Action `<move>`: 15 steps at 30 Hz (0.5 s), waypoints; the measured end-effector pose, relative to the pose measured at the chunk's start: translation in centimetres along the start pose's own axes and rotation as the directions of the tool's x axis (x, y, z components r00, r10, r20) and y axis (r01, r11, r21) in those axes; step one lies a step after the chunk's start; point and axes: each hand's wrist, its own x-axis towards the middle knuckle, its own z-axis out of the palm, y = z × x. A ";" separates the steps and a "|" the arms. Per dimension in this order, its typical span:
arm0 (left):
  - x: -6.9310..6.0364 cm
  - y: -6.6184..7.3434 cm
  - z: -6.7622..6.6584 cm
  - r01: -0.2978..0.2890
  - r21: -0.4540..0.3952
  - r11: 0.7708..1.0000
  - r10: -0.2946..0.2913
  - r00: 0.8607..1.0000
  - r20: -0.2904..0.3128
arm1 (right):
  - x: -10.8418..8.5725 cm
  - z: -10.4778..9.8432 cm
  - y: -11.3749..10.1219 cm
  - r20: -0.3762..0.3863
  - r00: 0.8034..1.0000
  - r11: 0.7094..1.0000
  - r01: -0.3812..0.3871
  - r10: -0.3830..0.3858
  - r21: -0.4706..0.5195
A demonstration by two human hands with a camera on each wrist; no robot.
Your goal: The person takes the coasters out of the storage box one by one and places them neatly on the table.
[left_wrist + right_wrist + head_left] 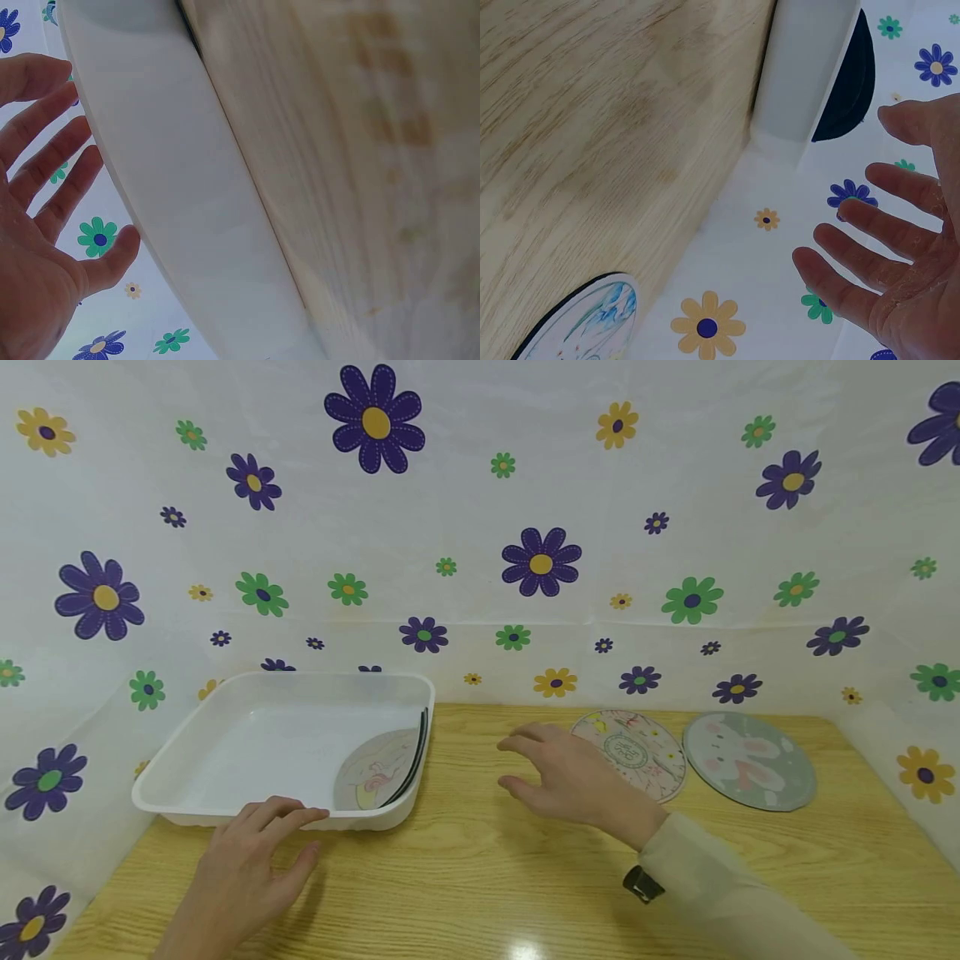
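A white plastic tray (247,814) stands on the left of the table. Inside it, round mats (380,766) with dark edges lean against its right wall. My left hand (251,868) is at the tray's front rim, fingertips at the edge; the left wrist view shows its fingers (64,139) spread beside the tray wall (165,172). Over the table, right of the tray, my right hand (558,772) hovers with relaxed fingers and nothing in it. Partly behind that hand and forearm lies a pink floral round mat (637,747). A grey rabbit mat (750,760) lies to its right.
The wood-grain table (465,877) meets a white cloth backdrop (480,510) printed with flowers at the back and sides. A dark strap device (643,884) sits at my right wrist, by a pale sleeve (720,885).
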 end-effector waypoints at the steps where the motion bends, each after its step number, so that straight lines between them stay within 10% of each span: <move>1: 0.0 0.0 0.0 0.000 -0.001 1.000 0.000 1.000 0.000 | 0.1 0.0 -0.1 0.001 1.000 1.000 0.004 -0.004 -0.002; 15: -0.1 0.0 0.0 0.027 -0.003 1.000 -0.027 0.999 0.030 | 1.2 0.8 -0.9 0.012 0.999 0.998 0.043 -0.044 0.050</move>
